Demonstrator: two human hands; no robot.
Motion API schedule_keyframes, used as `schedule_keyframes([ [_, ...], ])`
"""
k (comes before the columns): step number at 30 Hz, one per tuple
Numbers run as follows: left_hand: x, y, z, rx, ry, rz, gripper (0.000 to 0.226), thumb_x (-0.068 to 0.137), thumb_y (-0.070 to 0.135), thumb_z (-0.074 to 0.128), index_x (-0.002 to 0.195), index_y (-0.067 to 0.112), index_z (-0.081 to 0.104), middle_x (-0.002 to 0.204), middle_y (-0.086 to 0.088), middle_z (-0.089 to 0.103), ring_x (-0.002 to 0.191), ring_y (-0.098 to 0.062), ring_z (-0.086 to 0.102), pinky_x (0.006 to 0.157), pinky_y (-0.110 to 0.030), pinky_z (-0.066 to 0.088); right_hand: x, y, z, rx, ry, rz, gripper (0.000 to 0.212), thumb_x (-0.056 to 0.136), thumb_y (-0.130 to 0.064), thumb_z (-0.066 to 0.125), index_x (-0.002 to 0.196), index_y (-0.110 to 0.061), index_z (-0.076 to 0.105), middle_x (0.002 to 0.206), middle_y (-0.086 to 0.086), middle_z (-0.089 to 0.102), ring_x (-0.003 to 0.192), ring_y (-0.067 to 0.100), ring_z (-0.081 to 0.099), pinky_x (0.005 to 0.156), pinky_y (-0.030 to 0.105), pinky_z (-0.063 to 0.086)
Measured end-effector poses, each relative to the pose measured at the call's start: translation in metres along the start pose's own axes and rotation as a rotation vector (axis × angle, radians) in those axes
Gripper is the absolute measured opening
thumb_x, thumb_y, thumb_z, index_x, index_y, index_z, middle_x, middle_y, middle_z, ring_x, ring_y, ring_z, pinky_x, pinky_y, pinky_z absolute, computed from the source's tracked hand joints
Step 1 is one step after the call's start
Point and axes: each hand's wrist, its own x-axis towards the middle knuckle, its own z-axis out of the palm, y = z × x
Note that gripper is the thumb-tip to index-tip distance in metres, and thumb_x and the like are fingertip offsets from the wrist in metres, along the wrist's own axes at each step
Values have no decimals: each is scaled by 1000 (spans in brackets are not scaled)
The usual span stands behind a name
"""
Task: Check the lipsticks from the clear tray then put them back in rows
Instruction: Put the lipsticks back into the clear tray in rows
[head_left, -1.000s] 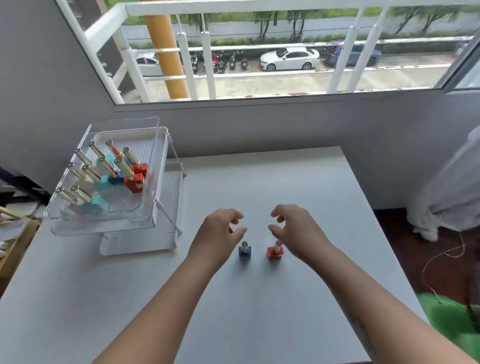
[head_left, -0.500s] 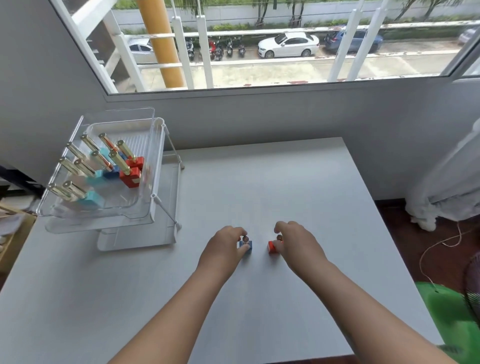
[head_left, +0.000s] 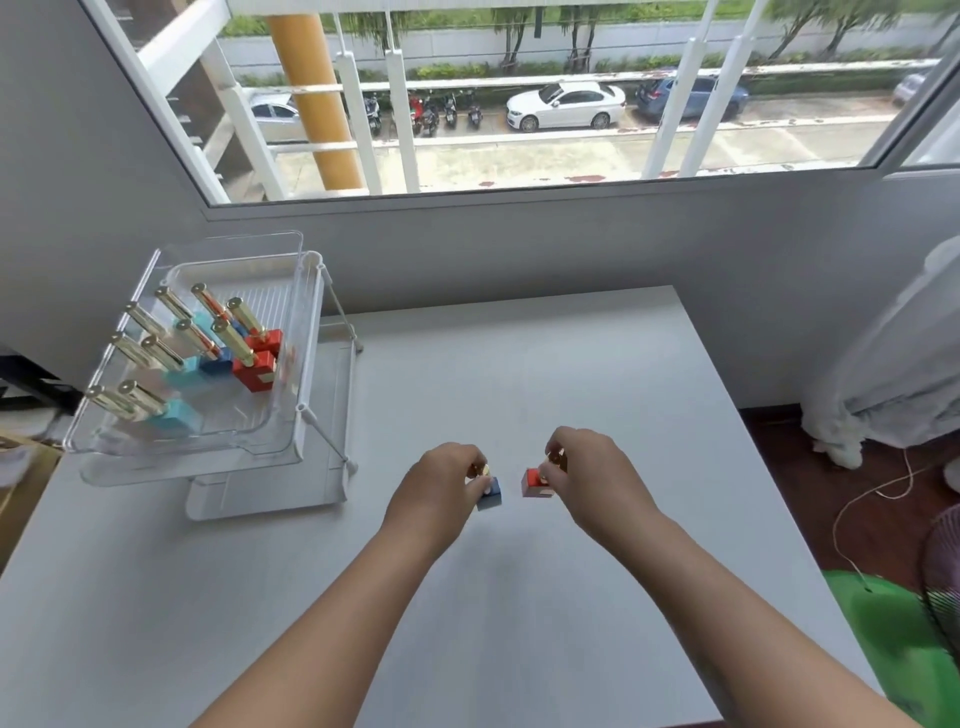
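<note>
two lipsticks are out on the tabletop (head_left: 519, 364) rn, a blue-base lipstick (head_left: 491, 493) and a red-base lipstick (head_left: 532, 483), standing side by side w/ a small gap between them, gold caps pointing up and a bit toward the camera. left hand (head_left: 441, 480) is closed round the gold cap of the blue one, fingers pinched on it, base poking out to the right. right hand (head_left: 587, 467) is pinched on the gold top of the red one the same way, base sticking out on its left. so each hand has its own stick, long axis roughly upright, no reaching needed.

rest of the lipsticks are in the clear tray (head_left: 291, 291) on the little rack, well off to the left and further back, standing in rows w/ caps leaning left. that's nearer the left hand, so imo the blue one is the easier carry back; the red has to cross over.

vs half a sec ago: hands were low, right down over both sticks. now both look lifted slightly and tilted, caps showing between the fingers. a sec ago the hands were only hovering open above them.
</note>
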Motion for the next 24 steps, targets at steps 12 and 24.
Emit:
schedule_keyframes([
  [12,8,71,-109,-38,206,232,6,85,23,72,89,18,70,84,9,69,73,-4,63,66,-22,48,-5,-52,-109,236,310,-171,13,88,-31,66,91,-18,65,76,-6,60,66,4,51,54,17,37],
  [24,-16,87,-161,-40,338,291,11,85,28,73,95,22,73,77,20,64,76,7,61,62,-6,44,-21,-91,-145,256,402,-378,19,90,-33,66,92,-14,67,75,-2,64,67,13,56,59,23,43],
])
